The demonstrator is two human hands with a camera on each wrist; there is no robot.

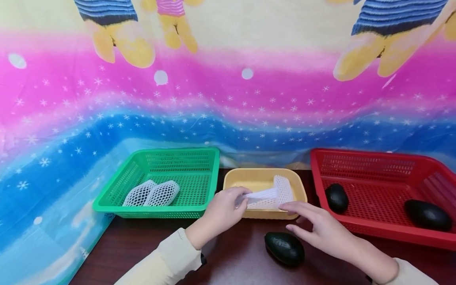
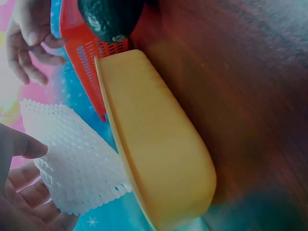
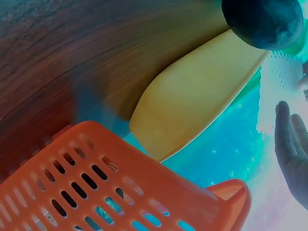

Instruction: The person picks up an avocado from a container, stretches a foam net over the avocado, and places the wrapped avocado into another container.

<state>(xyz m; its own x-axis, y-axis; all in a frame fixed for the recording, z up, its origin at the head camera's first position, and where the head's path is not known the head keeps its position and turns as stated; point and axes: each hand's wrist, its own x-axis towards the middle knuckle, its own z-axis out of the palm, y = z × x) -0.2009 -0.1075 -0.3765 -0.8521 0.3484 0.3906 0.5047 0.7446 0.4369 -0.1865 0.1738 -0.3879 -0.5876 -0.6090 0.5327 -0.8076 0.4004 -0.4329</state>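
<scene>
Over the yellow tray (image 1: 231, 178) in the middle, my left hand (image 1: 222, 209) pinches a white foam net sleeve (image 2: 77, 154) between thumb and fingers. More white netting (image 1: 284, 189) shows at the tray's right side; whether it is part of the same sleeve I cannot tell. My right hand (image 1: 322, 233) hovers by the tray's right front corner, fingers fairly straight and thumb apart, its fingertips close to the netting. In the right wrist view nothing lies in that hand's grasp. A dark green avocado (image 1: 284, 248) lies on the table in front of the tray.
A green basket (image 1: 194, 190) on the left holds two net-wrapped fruits (image 1: 151, 194). On the right, a red basket (image 1: 377, 198) contains two bare avocados, one near its left wall (image 1: 336, 198) and one at the right (image 1: 427, 215). A printed cloth (image 1: 228, 99) hangs behind the brown table.
</scene>
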